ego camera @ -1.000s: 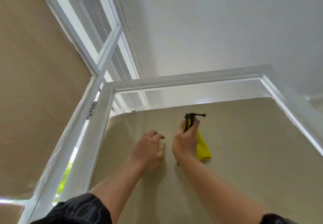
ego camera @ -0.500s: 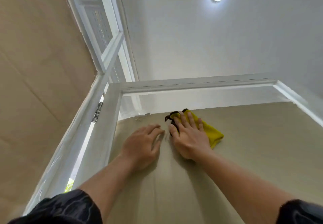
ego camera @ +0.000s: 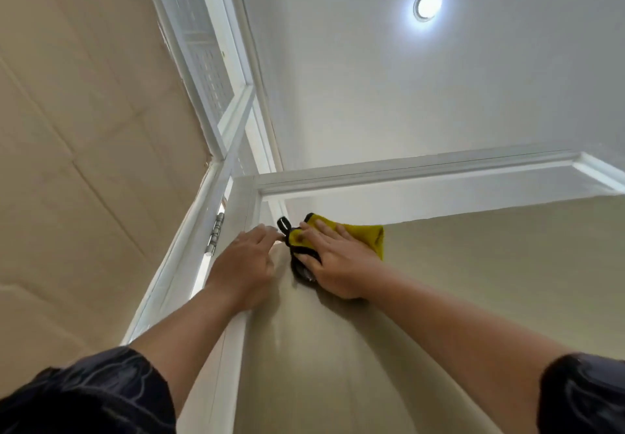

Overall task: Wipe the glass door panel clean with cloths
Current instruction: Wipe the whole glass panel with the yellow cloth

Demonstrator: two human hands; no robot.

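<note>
Fingers point(ego camera: 321, 232) of the right hand point(ego camera: 334, 264) lie straight and close together, pressing a yellow cloth point(ego camera: 367, 234) flat against the door panel point(ego camera: 473, 281). The cloth sits high on the panel, near its top left corner, with its yellow end sticking out to the right past the fingertips and its black edging bunched under the thumb side. A black loop point(ego camera: 282, 224) on the cloth points left.

Just left of it, the left hand point(ego camera: 243, 264) rests against the panel's edge, holding nothing, its fingers point(ego camera: 263, 233) loosely bent. Their tips reach up to the loop, but blur hides whether they touch it.

A white door frame point(ego camera: 406, 169) runs above and to the left, with a metal hinge point(ego camera: 216, 234) left of the left hand. Dark sleeves point(ego camera: 101, 393) show at the near edge. A round ceiling light point(ego camera: 427, 5) glows far above.
</note>
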